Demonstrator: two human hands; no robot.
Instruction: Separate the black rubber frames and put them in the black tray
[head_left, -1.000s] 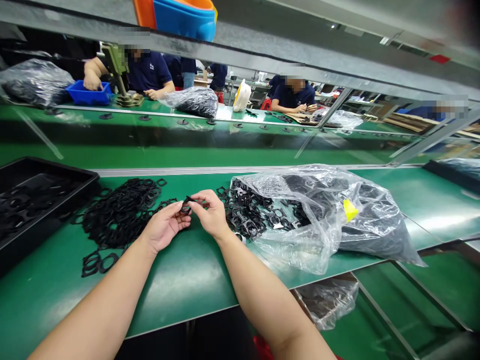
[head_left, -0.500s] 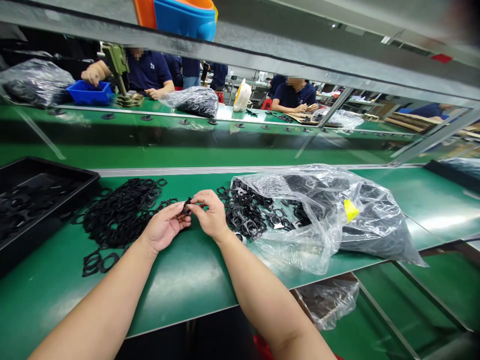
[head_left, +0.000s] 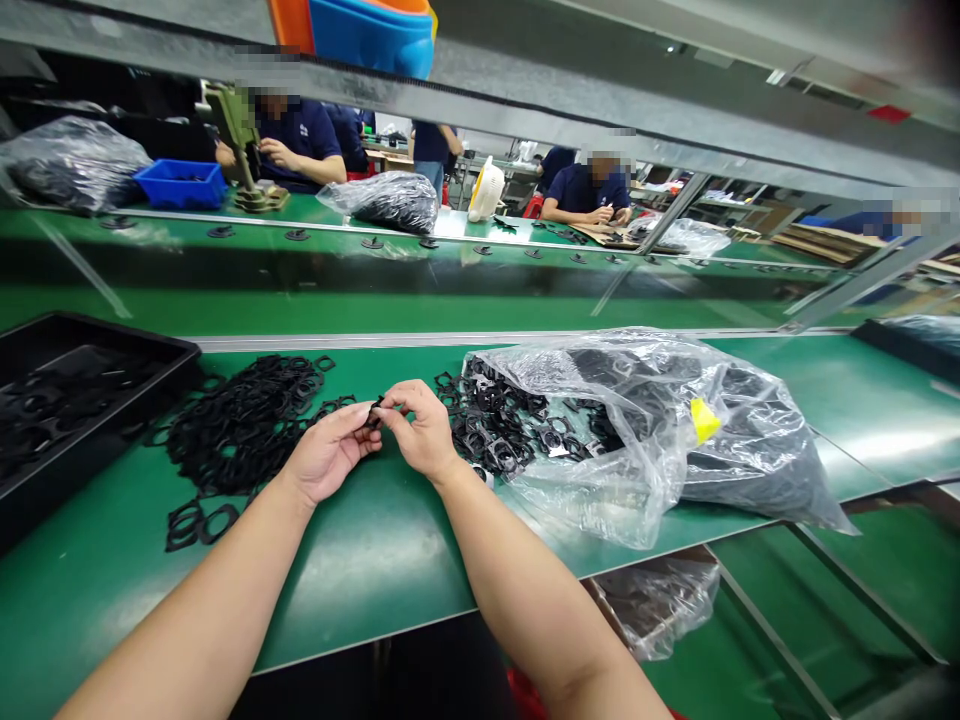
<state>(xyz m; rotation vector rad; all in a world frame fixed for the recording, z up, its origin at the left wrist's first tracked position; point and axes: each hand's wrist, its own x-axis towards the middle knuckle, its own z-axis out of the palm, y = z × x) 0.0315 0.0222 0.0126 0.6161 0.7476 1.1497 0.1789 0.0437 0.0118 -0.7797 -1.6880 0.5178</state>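
Observation:
Between the fingertips of both hands is a small black plastic part [head_left: 373, 411], mostly covered by the fingers. My left hand [head_left: 330, 455] pinches it from the left, palm turned up. My right hand [head_left: 420, 428] grips it from the right with thumb and forefinger. Left of my hands lies a heap of black ring-shaped plastic parts [head_left: 240, 425], with a few loose ones nearer me. On the right, more black parts [head_left: 499, 420] spill from the mouth of a clear plastic bag [head_left: 742, 440] that bears a yellow label.
A black tray [head_left: 150, 345] of parts stands at the left. Beyond the bench [head_left: 360, 600], a conveyor [head_left: 420, 295] carries spaced black pieces. Co-workers sit across it, near a blue bin [head_left: 180, 185] and a green press [head_left: 234, 130]. A metal shelf [head_left: 525, 110] crosses overhead.
My hands stay almost still around the black part. Across the conveyor, a co-worker's hand has left the blue bin, and the other hand has risen beside the press.

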